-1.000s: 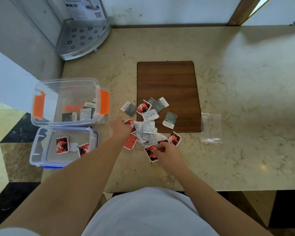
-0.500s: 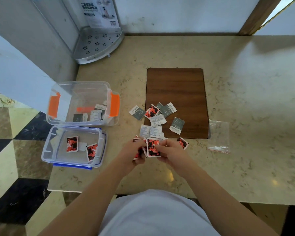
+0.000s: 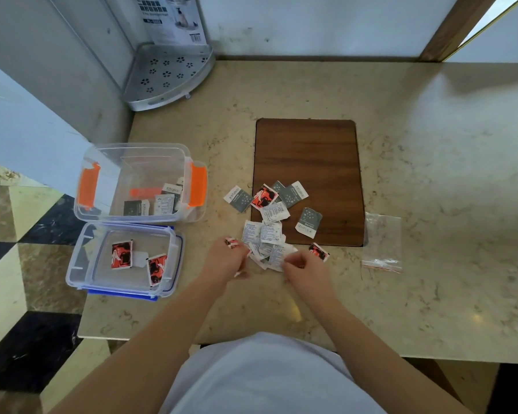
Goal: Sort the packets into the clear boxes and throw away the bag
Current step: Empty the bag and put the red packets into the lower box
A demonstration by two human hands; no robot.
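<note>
A pile of small packets (image 3: 269, 231), grey, white and red, lies at the front left corner of the brown board (image 3: 307, 162). My left hand (image 3: 226, 259) is closed around red packets (image 3: 231, 242) whose edges stick out above the fingers. My right hand (image 3: 304, 267) rests at the pile's near edge, fingertips touching a white packet (image 3: 277, 255). A red packet (image 3: 319, 251) lies just right of it. The orange-latched clear box (image 3: 141, 182) holds grey and white packets. The blue-rimmed clear box (image 3: 126, 258) holds two red packets. The empty clear bag (image 3: 382, 240) lies right of the board.
A metal corner shelf (image 3: 169, 76) stands at the counter's back left. The two boxes sit at the counter's left edge, above a chequered floor (image 3: 18, 264). The marble counter (image 3: 431, 174) stretches right of the bag.
My hands held a red packet together half a second ago; they have separated. The left hand keeps the red packets, and the right has dropped back to the pile.
</note>
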